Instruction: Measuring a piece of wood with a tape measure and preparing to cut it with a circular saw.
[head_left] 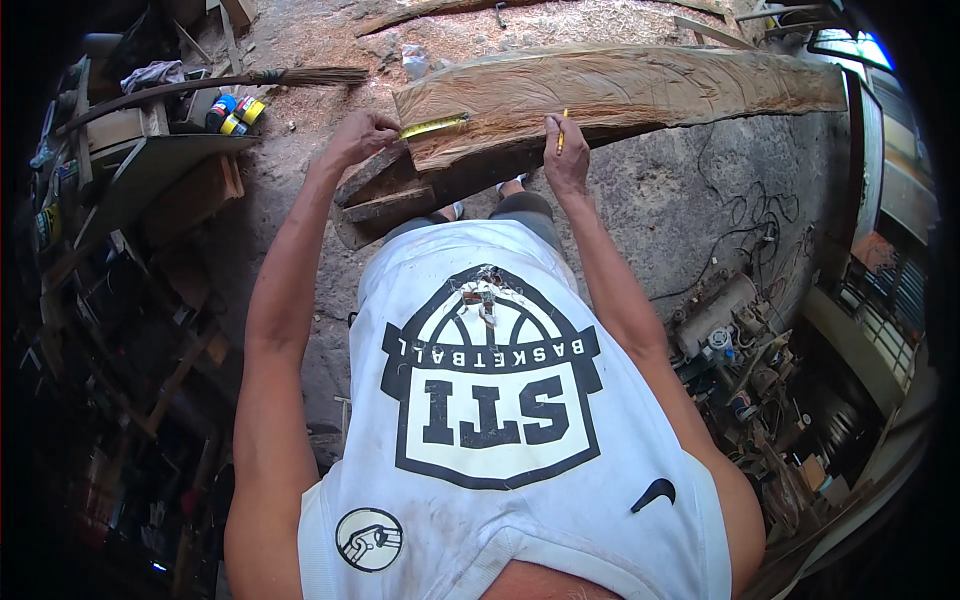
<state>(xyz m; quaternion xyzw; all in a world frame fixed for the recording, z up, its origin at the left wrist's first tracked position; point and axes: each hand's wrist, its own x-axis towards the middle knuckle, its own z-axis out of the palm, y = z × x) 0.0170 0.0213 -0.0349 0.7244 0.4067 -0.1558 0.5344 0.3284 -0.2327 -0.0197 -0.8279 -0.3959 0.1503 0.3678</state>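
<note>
Sawdust-strewn concrete floor [680, 190] carries a long rough-sawn wooden plank [640, 90], propped at its near left end on dark wooden offcut blocks [385, 195], probably to lift it to a workable height. The plank's long axis runs left to right across the view, its left end cut square and its far end reaching toward the upper right.

The left hand [360, 135] sits at the plank's left end, fingers curled closed around the case of a yellow tape measure [435, 125], whose blade lies flat along the top face, pointing rightward down the plank's length. Holding it at the end likely keeps the blade anchored and straight.

The right hand [567, 155] rests on the near edge of the plank further right, fingers pinched shut on a thin yellow pencil [562, 132] that stands nearly upright, tip toward the wood, near where the blade would reach.

Off to the left, a long-handled straw broom [250, 80] lies across cluttered shelving, with small spray cans with blue and yellow caps [235, 112] beside it. Black cables [750, 215] trail over the floor at right.
</note>
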